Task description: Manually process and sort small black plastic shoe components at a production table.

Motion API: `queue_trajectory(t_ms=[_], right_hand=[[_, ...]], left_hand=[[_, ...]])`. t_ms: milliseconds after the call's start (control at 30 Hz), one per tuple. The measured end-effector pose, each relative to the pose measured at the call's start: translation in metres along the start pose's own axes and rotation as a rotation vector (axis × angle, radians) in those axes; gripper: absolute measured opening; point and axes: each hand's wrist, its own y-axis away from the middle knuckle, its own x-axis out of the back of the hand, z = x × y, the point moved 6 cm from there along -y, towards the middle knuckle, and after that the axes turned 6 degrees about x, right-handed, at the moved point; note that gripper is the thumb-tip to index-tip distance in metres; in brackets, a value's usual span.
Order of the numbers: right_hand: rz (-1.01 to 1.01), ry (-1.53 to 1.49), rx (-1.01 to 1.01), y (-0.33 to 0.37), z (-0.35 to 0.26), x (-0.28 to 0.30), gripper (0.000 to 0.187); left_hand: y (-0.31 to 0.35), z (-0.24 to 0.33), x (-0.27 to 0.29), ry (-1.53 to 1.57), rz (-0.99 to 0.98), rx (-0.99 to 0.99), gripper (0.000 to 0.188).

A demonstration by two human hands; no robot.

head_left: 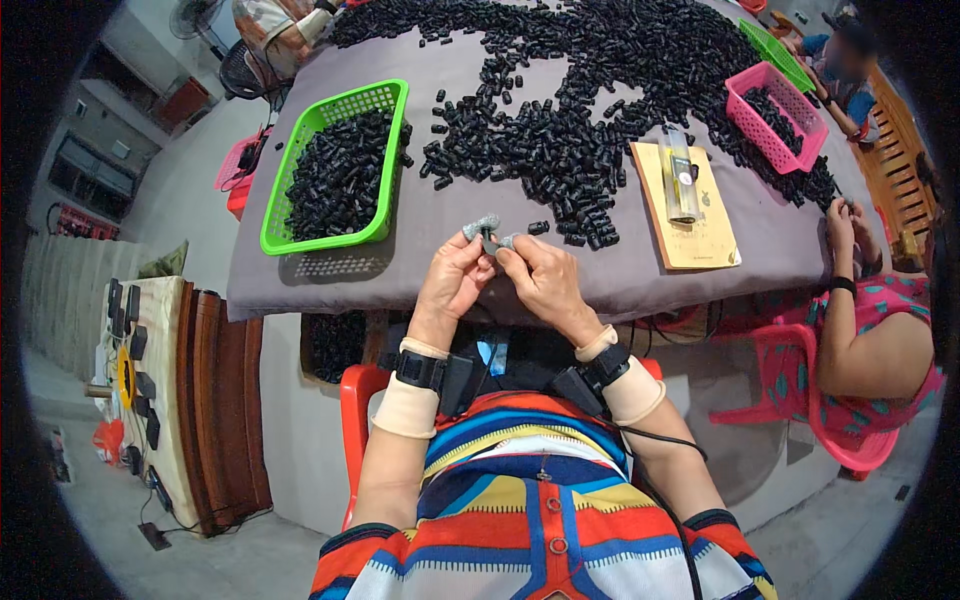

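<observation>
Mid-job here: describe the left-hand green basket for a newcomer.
On the grey cloth-covered table, look left of the loose black cylindrical pieces. There sits a bright green, rectangular, perforated plastic basket of similar pieces. Unlike the other green plastic basket at far right, it stands at left.

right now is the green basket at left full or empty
Largely full: black pieces are heaped inside the green basket from side to side.
</observation>
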Motion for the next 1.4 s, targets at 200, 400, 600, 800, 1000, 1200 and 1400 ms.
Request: queue_trajectory(t_ms=[200, 400, 600, 800, 1000, 1200, 1400], right_hand=[[-0.004, 0.021, 0.021, -0.0003, -0.0005, -0.0010, 0.018], [-0.014, 0.046, 0.026, 0.0000, 0.0002, -0.0017, 0.019], [-0.018, 0.065, 0.018, 0.0004, 0.0016, -0.0034, 0.020], [-0.019, 0.069, 0.018, -0.0003, 0.0009, -0.0033, 0.020], [-0.015, 0.074, 0.026, -0.0006, 0.0005, -0.0042, 0.020], [-0.017, 0.097, 0.031, -0.0006, 0.0016, -0.0057, 0.021], [-0.006, 0.108, 0.036, -0.0001, 0.0022, -0.0078, 0.021]], left_hand=[[0.0008, 0.0020, -0.0031, -0.017, -0.027, -0.013, 0.026], [0.0012, 0.0021, -0.0022, -0.027, -0.011, -0.018, 0.025], [0.0005, 0.0022, -0.0013, -0.043, 0.000, -0.006, 0.025], [0.0007, 0.0031, -0.0034, -0.053, -0.001, -0.016, 0.024], [0.0002, 0.0029, -0.0019, -0.070, -0.018, -0.038, 0.023], [-0.0003, 0.0030, -0.0022, -0.077, -0.003, -0.041, 0.023], [-0.0009, 0.0029, -0.0025, -0.091, 0.070, -0.033, 0.019]])
